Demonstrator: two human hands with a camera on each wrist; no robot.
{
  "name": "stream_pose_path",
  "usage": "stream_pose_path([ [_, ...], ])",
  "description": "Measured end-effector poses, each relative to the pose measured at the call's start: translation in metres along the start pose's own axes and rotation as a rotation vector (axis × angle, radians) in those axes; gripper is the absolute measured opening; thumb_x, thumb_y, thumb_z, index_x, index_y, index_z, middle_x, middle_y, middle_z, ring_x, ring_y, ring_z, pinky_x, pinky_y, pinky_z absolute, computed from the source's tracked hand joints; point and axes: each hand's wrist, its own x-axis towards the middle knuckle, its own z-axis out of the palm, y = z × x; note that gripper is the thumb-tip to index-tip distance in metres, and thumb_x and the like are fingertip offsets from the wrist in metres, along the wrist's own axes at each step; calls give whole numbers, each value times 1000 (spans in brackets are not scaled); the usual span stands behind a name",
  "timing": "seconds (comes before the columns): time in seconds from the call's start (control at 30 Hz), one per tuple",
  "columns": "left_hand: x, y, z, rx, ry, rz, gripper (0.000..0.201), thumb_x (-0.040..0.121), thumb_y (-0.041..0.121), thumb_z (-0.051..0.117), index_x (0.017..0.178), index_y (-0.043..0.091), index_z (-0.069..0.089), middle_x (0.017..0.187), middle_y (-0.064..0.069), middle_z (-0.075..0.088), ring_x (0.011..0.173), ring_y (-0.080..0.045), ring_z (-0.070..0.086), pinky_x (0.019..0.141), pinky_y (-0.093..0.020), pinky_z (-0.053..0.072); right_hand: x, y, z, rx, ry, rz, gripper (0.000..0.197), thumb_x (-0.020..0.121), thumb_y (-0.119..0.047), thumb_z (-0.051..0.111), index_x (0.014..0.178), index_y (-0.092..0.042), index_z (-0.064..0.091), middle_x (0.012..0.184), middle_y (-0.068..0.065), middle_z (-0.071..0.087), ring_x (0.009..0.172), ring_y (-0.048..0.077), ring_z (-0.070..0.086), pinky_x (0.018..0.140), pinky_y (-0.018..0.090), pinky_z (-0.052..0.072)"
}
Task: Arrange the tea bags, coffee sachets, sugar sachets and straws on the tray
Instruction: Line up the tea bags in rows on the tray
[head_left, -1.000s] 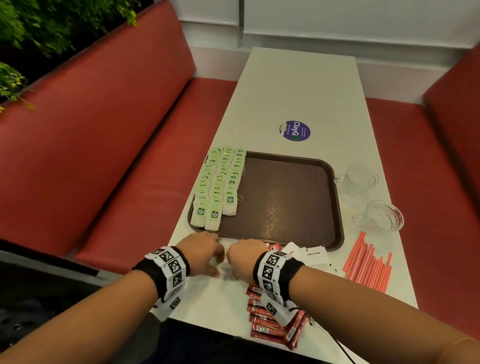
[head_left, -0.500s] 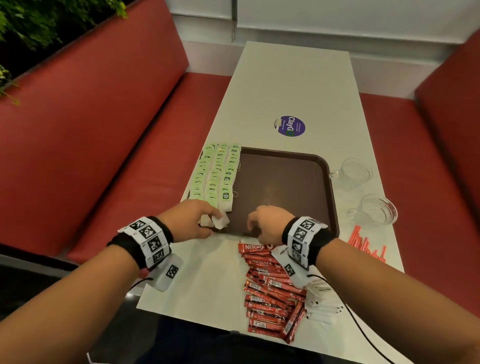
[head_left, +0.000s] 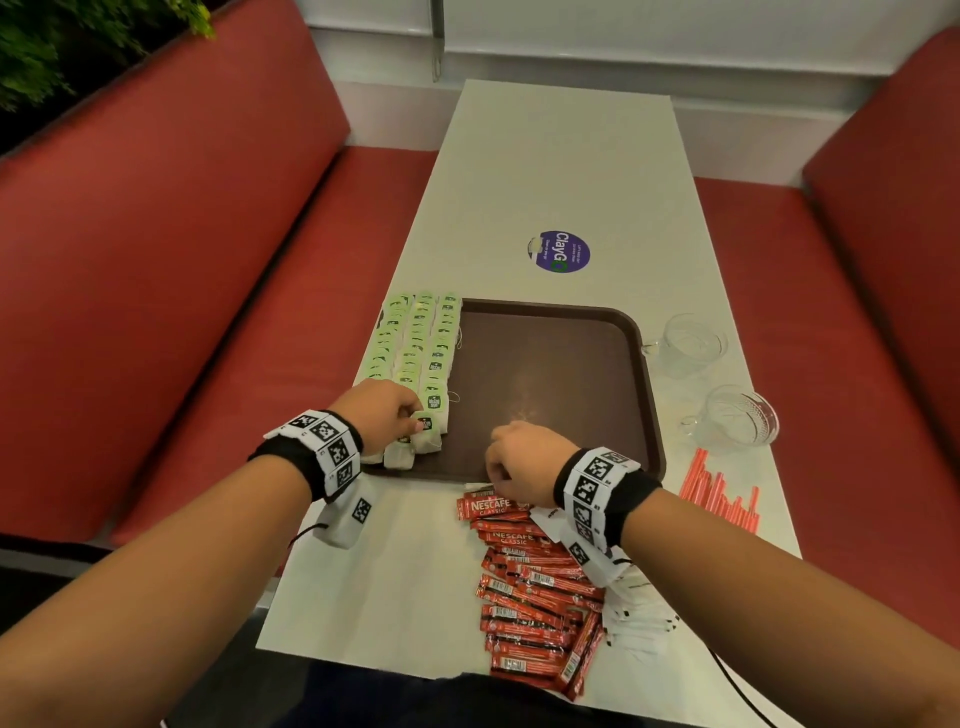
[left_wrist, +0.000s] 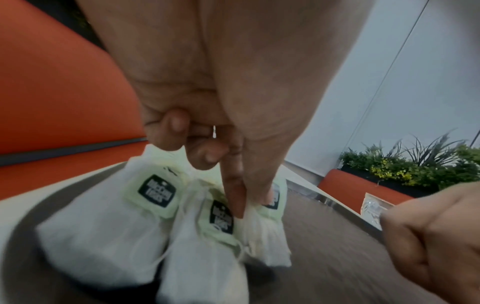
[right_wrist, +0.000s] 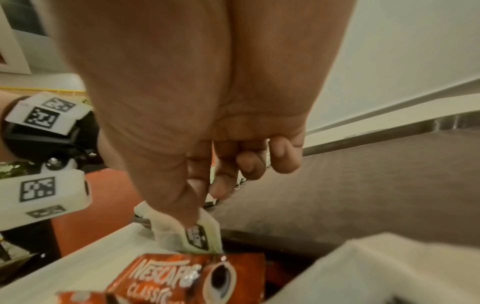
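While the left hand (head_left: 382, 410) is pinching a tea bag (left_wrist: 262, 232) at the near end of the tea bag rows (head_left: 415, 348), along the left edge of the brown tray (head_left: 644, 395), the right hand (head_left: 519, 460) is grasping a second tea bag (right_wrist: 192, 234) between thumb and forefinger at the tray's near rim. Both grips are clenched on paper. Judged from the pictures, the bags are light, soft and easily torn, so the crimped top or tag is the proper hold. Apart from the tea bags along its left side, the tray floor is showing bare. Coffee sachets (head_left: 530, 587), white sugar sachets (head_left: 639, 618) and red straws (head_left: 722, 493) are lying on the table near its front edge, not yet loaded. Two glass cups (head_left: 737, 415) are standing right of the tray, apparently empty.
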Motion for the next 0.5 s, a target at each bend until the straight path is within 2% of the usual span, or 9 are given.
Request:
stream_pose_path([
  [0.13, 19, 7, 0, 43, -3, -5, 26, 92, 38, 67, 112, 22, 69, 94, 6, 67, 88, -15, 61, 74, -26, 46, -5, -1, -3, 157, 49, 33, 3, 87, -19, 57, 85, -16, 58, 84, 1, 61, 75, 21, 54, 68, 35, 49],
  [0.23, 30, 13, -2, 70, 6, -28, 27, 89, 37, 70, 112, 22, 68, 92, 5, 66, 90, -16, 61, 75, -27, 48, -6, 0, -6, 238, 88, 71, 7, 90, -22, 56, 92, -16, 53, 78, 1, 59, 67, 22, 53, 62, 33, 44],
  [0.3, 34, 16, -3, 74, 22, -50, 26, 86, 37, 73, 108, 25, 67, 90, 7, 63, 90, -16, 61, 77, -29, 49, -6, 2, -5, 273, 114, 89, 6, 92, -22, 54, 93, -16, 52, 79, 2, 59, 68, 23, 55, 63, 36, 47],
  [0.4, 36, 20, 0, 69, 71, -61, 26, 83, 40, 72, 102, 28, 58, 91, 5, 66, 87, -18, 62, 73, -30, 48, -2, 6, -1, 303, 128, 119, 3, 95, -16, 50, 97, -14, 52, 83, 7, 62, 68, 24, 54, 63, 37, 47],
  [0.5, 34, 28, 5, 70, 67, -33, 30, 82, 46, 72, 96, 26, 54, 81, 6, 60, 80, -17, 59, 66, -29, 45, 1, 9, 0, 332, 127, 137, 8, 98, -12, 45, 98, -18, 51, 86, 5, 62, 70, 22, 56, 61, 34, 47],
])
